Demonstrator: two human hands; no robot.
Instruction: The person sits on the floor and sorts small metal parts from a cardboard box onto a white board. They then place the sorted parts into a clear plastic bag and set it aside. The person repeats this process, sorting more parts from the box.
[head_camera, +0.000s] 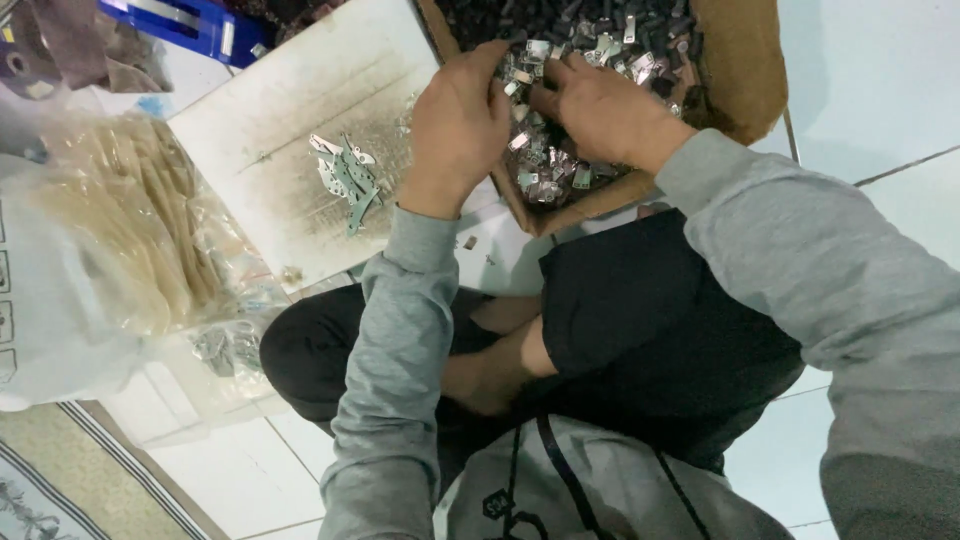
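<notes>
Hands meet over the cardboard box (740, 80) of small metal clips (545, 165), left hand (458, 125) and right hand (600, 110) with fingers curled narrowly onto a few clips, apparently sorting, beside finished pieces (345, 180) on the white board (300, 120).

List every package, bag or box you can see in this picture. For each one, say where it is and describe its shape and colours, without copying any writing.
Cardboard box: top centre, brown, open, full of small metal parts; left hand and right hand are in it.
Clear plastic bag: left, crumpled, holding pale tan strips.
White bag: far left, soft, with dark print.
Blue flat package: top left, partly cut off.
</notes>
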